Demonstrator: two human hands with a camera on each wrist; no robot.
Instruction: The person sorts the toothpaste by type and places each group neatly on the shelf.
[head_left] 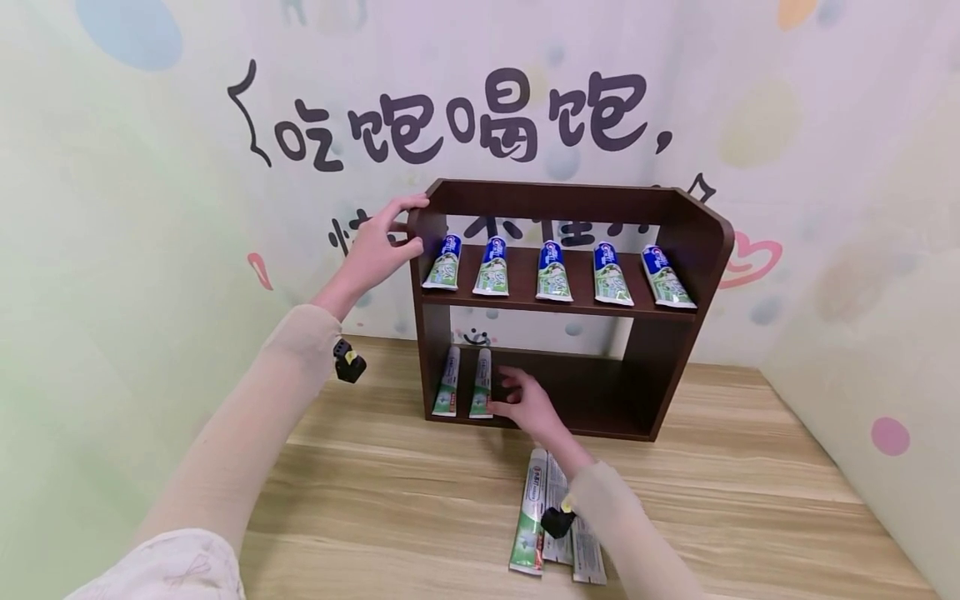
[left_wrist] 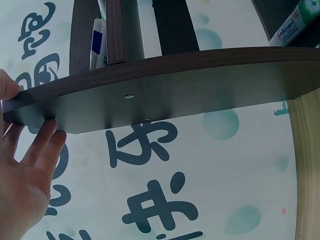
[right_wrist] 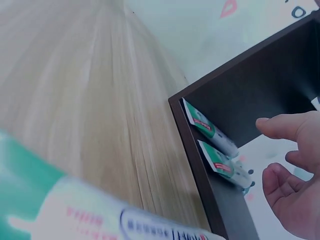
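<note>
A dark brown two-tier shelf (head_left: 555, 310) stands against the wall. My left hand (head_left: 378, 243) grips its upper left side panel (left_wrist: 165, 90), thumb on one face and fingers on the other. On the lower tier, two green-and-white toothpaste tubes (head_left: 447, 383) lean at the left. My right hand (head_left: 531, 407) is just right of the second tube (head_left: 482, 385). In the right wrist view, its loosely bent fingers (right_wrist: 282, 182) hold nothing and stand apart from both tubes.
Several blue-and-green toothpaste tubes (head_left: 553, 272) lean in a row on the upper tier. More tubes (head_left: 531, 517) lie on the wooden table (head_left: 375, 500) in front of the shelf, below the right forearm. A printed wall sheet (head_left: 150, 208) hangs behind.
</note>
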